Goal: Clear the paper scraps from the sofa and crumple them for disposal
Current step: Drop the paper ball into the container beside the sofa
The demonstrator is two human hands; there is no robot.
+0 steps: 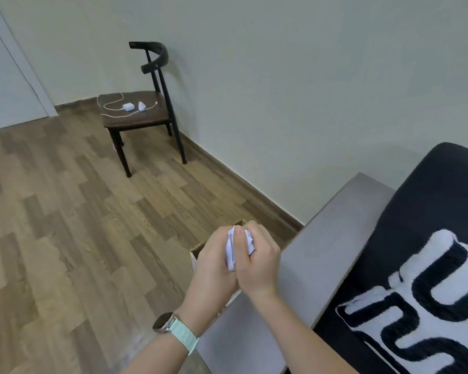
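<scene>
Both hands (238,261) around upright paper wad (235,248)

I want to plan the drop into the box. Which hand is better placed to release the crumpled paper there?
The left hand, probably. It sits directly above the open brown cardboard box, while the right hand is nearer the grey sofa arm. Both hands press the crumpled white paper now.

One chair (143,103), one cardboard box (197,252), one cushion (430,306) (patterned), two chargers (127,107).
</scene>
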